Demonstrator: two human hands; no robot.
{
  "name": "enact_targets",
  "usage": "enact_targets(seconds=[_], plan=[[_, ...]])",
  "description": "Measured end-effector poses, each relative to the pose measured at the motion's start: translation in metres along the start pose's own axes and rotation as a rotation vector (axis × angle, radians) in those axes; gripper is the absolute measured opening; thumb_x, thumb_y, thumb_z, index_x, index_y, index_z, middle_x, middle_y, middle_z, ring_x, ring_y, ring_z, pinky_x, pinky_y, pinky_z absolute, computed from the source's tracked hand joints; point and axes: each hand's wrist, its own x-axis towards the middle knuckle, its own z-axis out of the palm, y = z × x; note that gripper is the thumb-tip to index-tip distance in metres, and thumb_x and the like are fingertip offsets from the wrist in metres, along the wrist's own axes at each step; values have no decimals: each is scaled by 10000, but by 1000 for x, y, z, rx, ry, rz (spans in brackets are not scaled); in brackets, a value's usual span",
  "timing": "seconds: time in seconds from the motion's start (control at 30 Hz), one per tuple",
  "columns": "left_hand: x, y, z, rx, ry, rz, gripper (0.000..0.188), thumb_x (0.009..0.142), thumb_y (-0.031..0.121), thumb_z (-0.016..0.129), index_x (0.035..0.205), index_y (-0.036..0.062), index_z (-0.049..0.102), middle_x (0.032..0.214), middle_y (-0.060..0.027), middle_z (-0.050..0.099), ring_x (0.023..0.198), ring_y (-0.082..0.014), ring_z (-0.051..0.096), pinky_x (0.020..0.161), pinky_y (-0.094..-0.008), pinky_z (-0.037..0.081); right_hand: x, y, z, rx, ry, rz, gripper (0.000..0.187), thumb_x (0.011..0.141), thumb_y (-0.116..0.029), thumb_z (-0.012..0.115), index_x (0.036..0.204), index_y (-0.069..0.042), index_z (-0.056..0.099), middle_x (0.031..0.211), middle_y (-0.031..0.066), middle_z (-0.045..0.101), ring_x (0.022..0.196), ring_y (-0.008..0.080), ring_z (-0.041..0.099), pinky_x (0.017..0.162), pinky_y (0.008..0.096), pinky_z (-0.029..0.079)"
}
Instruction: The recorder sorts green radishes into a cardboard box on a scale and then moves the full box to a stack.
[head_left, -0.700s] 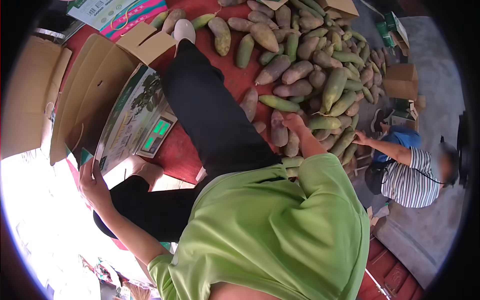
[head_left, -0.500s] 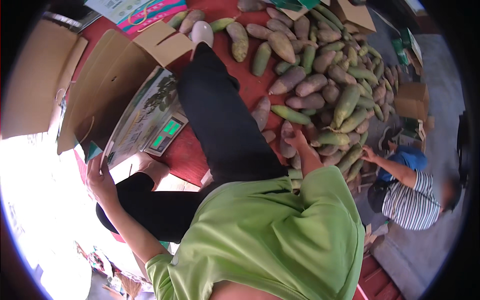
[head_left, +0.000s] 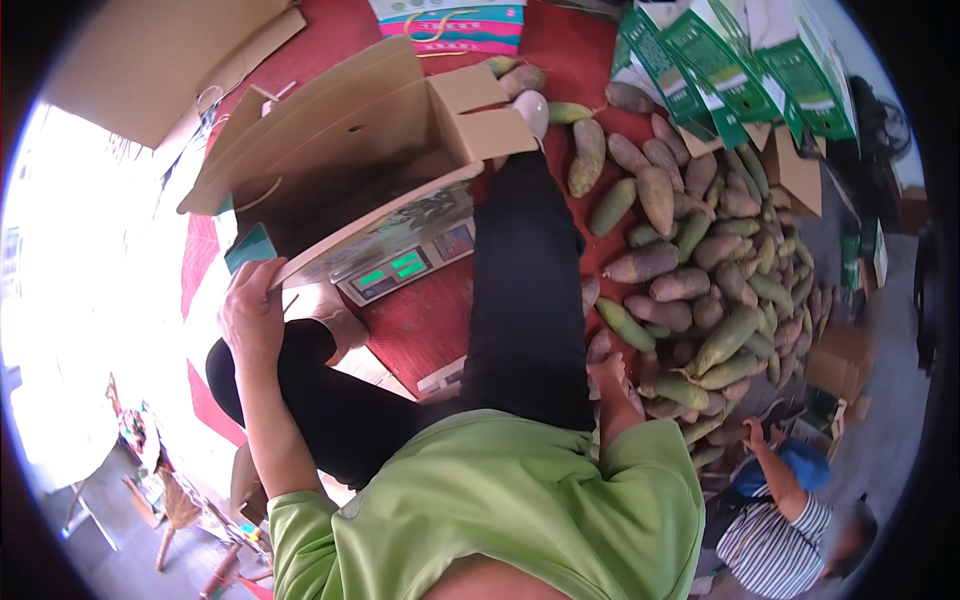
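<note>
My left hand [head_left: 252, 308] is closed on the near left corner of an open cardboard box [head_left: 385, 128], thumb and fingers pinching its flap. The box sits on a digital scale [head_left: 405, 262] with a lit green display. On the right, my right hand [head_left: 609, 374] is closed around a long purplish root or fruit [head_left: 598, 347] at the near edge of a large pile; my leg partly hides it. The pile is of long green and purplish-brown produce [head_left: 680, 285], tapered at the ends. The inside of the box is in shadow.
Green-and-white cartons [head_left: 735, 75] stand behind the pile. A co-worker in a striped shirt [head_left: 775, 545] reaches toward its right side. A colourful box [head_left: 450, 25] and another cardboard box [head_left: 165, 65] lie farther back. A broom [head_left: 178, 510] stands at lower left.
The view has turned left, so the box and scale show more fully. My left hand still grips the box corner. My right hand is still on the purplish piece, now closer to my leg.
</note>
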Motion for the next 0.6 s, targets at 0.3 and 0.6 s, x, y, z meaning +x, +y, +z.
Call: enact_targets(seconds=[0.3, 0.6], plan=[[0, 3, -7, -25, -30, 47, 220, 758, 55, 599, 941, 136, 688, 899, -14, 647, 890, -233, 623, 781, -369, 489, 31, -19, -34, 55, 179, -392, 946, 485, -265, 890, 1258, -28, 400, 1238, 209, 521, 1152, 385, 510, 960, 440, 442], [-5, -6, -9, -11, -67, 119, 213, 771, 88, 589, 961, 126, 677, 899, -12, 638, 918, -222, 618, 808, -368, 488, -89, -196, -233, 553, 303, -1004, 807, 570, -37, 813, 1285, 5, 440, 1221, 147, 535, 1140, 259, 509, 968, 363, 415]])
